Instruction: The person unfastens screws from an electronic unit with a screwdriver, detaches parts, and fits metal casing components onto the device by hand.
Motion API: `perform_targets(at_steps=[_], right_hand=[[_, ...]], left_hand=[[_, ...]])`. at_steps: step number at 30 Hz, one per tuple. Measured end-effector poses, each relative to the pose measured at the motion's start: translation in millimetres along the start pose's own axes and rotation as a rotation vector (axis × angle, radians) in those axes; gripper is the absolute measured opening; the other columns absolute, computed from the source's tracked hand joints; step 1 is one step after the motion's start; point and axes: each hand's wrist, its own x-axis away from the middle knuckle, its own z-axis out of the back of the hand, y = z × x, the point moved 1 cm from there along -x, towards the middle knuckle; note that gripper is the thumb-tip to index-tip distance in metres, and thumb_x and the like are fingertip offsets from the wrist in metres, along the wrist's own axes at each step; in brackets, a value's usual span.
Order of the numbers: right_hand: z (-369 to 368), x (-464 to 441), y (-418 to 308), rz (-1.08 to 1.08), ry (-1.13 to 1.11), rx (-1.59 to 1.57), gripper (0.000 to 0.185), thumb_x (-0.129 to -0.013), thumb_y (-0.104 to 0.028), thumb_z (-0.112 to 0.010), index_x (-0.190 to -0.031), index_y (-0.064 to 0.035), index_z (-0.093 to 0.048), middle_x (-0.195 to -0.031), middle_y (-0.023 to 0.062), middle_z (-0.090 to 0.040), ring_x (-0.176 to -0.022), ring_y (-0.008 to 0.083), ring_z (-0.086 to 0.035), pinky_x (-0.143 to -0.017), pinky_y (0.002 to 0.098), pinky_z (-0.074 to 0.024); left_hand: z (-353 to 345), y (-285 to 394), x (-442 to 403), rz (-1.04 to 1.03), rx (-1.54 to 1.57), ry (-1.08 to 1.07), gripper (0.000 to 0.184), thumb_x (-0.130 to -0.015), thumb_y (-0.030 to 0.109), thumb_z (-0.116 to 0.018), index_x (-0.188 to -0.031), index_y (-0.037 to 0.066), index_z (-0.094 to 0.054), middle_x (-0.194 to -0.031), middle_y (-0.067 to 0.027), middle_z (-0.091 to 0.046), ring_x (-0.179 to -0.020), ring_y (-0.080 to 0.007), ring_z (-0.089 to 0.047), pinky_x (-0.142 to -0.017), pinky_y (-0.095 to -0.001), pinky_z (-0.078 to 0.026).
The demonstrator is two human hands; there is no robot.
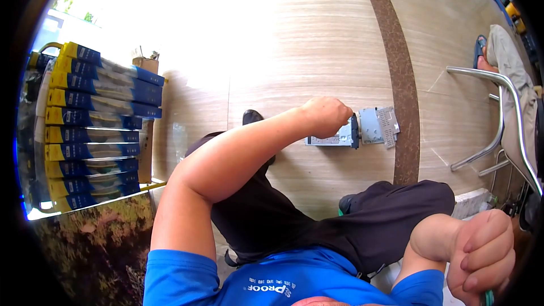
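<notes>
A person's left hand curled over a metal box on the floor, its grip hidden; the right fist was closed well apart, a green item at its edge, whether held unclear. Uneven pressure could have skidded the unbraced box into the thin metal plates beside it, or sharp edges nicked bare fingers.

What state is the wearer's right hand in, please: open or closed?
Closed: the right hand is raised with its fingers curled in. Something green shows at its lower edge, but whether the hand grips it, I cannot tell.
</notes>
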Motion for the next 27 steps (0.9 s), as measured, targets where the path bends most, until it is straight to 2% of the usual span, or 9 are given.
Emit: perform_targets(at_steps=[6, 9, 11, 19, 21, 22, 23, 26, 27], right_hand=[[14.3, 9.6, -6.0, 0.118, -0.039, -0.09, 0.009, -0.079, -0.027, -0.065, -0.074, -0.0245, -0.059, -0.072, -0.0185, -0.055, -0.054, -0.0005, -0.044, -0.055, 0.0176, -0.0321], [-4.6, -8.5, -8.4, 0.06, 0.047, 0.049, 0.027, -0.058, 0.007, -0.07, -0.055, -0.0147, -0.053, -0.055, -0.0117, -0.055, -0.048, -0.002, -0.049, -0.049, 0.0111, -0.0345], [-28.7, -27.5, -7.4, 0.055, -0.027, 0.196, 0.018, -0.102, -0.035, -0.039, -0.114, -0.0217, -0.039, -0.08, 0.0016, -0.043, -0.051, 0.0146, -0.037, -0.04, 0.029, -0.0301], [-30.3, -25.8, 3.2, -0.012, -0.039, 0.104, 0.02, -0.101, -0.033, -0.042, -0.119, -0.0246, -0.041, -0.08, 0.0002, -0.043, -0.051, 0.0131, -0.036, -0.041, 0.028, -0.0297], [-31.8, -26.9, 11.2, 0.133, -0.066, -0.235, 0.023, -0.101, -0.033, -0.044, -0.122, -0.0251, -0.047, -0.08, -0.002, -0.044, -0.051, 0.0115, -0.036, -0.043, 0.0269, -0.0296], [-18.2, -17.2, 6.8, 0.138, -0.066, -0.235, 0.023, -0.101, -0.033, -0.044, -0.122, -0.0251, -0.047, -0.08, -0.002, -0.044, -0.051, 0.0115, -0.036, -0.043, 0.0269, -0.0296], [9.8, 1.0, -2.5, 0.16, -0.03, -0.158, 0.013, -0.079, -0.013, -0.057, -0.088, -0.0199, -0.05, -0.068, -0.0076, -0.049, -0.05, 0.0045, -0.042, -0.046, 0.0185, -0.0319], [22.9, 11.5, -4.0, 0.199, 0.045, -0.271, 0.03, -0.062, -0.006, -0.074, -0.051, -0.0218, -0.05, -0.055, -0.0174, -0.049, -0.049, -0.0036, -0.045, -0.052, 0.0104, -0.0312], [-11.4, -14.4, 4.4, 0.229, -0.048, -0.317, 0.013, -0.081, -0.019, -0.061, -0.087, -0.0244, -0.051, -0.068, -0.0105, -0.047, -0.05, 0.0034, -0.04, -0.048, 0.0183, -0.0301]], left_hand=[[-1.4, -2.0, 1.1, -0.001, 0.038, 0.009, 0.013, -0.09, 0.014, -0.055, -0.091, 0.003, -0.063, -0.093, -0.0158, -0.067, -0.092, -0.034, -0.063, -0.079, -0.0448, -0.049], [-2.9, -3.4, -1.0, -0.014, 0.037, 0.025, 0.015, -0.09, 0.015, -0.056, -0.091, 0.003, -0.063, -0.092, -0.0159, -0.067, -0.091, -0.0344, -0.063, -0.078, -0.0454, -0.049], [-3.9, -4.7, -1.5, -0.006, 0.029, -0.001, 0.016, -0.091, 0.017, -0.055, -0.091, 0.003, -0.063, -0.092, -0.0161, -0.067, -0.092, -0.0345, -0.063, -0.078, -0.0454, -0.049], [-6.0, -4.2, -0.9, 0.005, 0.029, 0.013, 0.019, -0.092, 0.021, -0.055, -0.092, 0.004, -0.063, -0.092, -0.0161, -0.067, -0.092, -0.0347, -0.063, -0.079, -0.0453, -0.05], [-4.3, -2.9, -1.7, 0.004, 0.024, 0.014, 0.019, -0.092, 0.021, -0.056, -0.092, 0.004, -0.063, -0.092, -0.0161, -0.067, -0.093, -0.0346, -0.063, -0.079, -0.0454, -0.05], [-3.5, -2.2, -1.1, 0.001, 0.014, 0.013, 0.019, -0.092, 0.021, -0.056, -0.092, 0.004, -0.063, -0.092, -0.016, -0.067, -0.093, -0.0346, -0.063, -0.079, -0.0454, -0.05], [-3.1, -3.1, 0.1, 0.003, 0.006, 0.011, 0.018, -0.092, 0.02, -0.056, -0.092, 0.004, -0.063, -0.092, -0.0159, -0.067, -0.093, -0.0345, -0.063, -0.079, -0.0454, -0.05], [-5.7, -4.7, -0.6, 0.009, 0.029, 0.014, 0.017, -0.092, 0.02, -0.056, -0.092, 0.004, -0.063, -0.092, -0.0158, -0.067, -0.092, -0.0343, -0.063, -0.079, -0.0453, -0.05], [-4.9, -4.6, -1.4, 0.013, 0.029, 0.014, 0.017, -0.092, 0.02, -0.056, -0.092, 0.004, -0.063, -0.092, -0.0158, -0.067, -0.092, -0.0343, -0.063, -0.079, -0.0453, -0.05]])
